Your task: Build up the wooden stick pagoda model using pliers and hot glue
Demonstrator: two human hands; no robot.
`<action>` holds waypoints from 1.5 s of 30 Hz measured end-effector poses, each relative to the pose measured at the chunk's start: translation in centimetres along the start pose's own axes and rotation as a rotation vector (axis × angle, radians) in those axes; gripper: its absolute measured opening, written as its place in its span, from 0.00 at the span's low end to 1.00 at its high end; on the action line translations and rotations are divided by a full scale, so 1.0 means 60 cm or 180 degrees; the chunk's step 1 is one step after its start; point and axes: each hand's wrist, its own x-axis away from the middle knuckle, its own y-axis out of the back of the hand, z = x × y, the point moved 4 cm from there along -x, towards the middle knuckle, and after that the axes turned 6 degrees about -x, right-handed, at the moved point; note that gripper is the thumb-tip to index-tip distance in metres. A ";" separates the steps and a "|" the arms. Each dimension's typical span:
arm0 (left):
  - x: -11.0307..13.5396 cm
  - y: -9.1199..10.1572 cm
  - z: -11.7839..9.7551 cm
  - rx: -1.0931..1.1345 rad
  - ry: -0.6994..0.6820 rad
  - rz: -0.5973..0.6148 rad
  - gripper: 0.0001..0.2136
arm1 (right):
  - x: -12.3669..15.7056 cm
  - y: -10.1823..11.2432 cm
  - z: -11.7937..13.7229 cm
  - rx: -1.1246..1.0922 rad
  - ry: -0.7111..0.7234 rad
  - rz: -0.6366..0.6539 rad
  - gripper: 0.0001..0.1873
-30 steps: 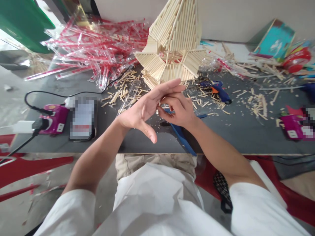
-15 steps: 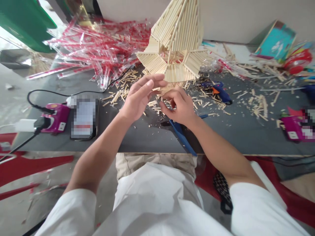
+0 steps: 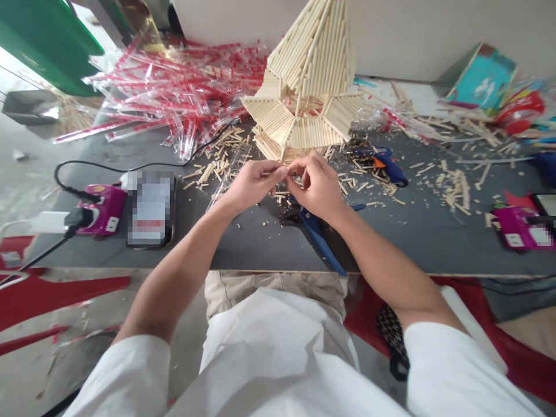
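A loose, creased white shirt with short, wide sleeves is being worn with seamed beige bottoms.

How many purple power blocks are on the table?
2: one purple power block left of the phone, the other power block near the picture's right edge. Others may be hidden.

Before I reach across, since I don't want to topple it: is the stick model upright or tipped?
Upright: the stick model stands on the table, wide tier below, tapering section above.
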 end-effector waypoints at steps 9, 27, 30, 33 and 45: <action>-0.005 0.004 0.031 0.0247 0.0193 -0.0031 0.17 | 0.003 -0.003 -0.022 -0.0285 -0.0073 -0.0082 0.17; -0.014 0.014 0.060 -0.0058 0.0268 -0.0778 0.13 | -0.005 0.006 -0.023 -0.0771 -0.0112 0.0125 0.06; -0.014 0.014 0.060 -0.0076 0.0294 -0.0787 0.12 | -0.005 0.004 -0.024 -0.0729 -0.0171 0.0261 0.07; -0.013 0.014 0.059 -0.0043 0.0337 -0.0766 0.12 | -0.004 0.000 -0.028 -0.0555 -0.0193 0.0435 0.09; -0.010 0.005 0.052 0.0336 0.0350 -0.0544 0.17 | -0.002 -0.006 -0.030 -0.0428 -0.0239 0.0401 0.24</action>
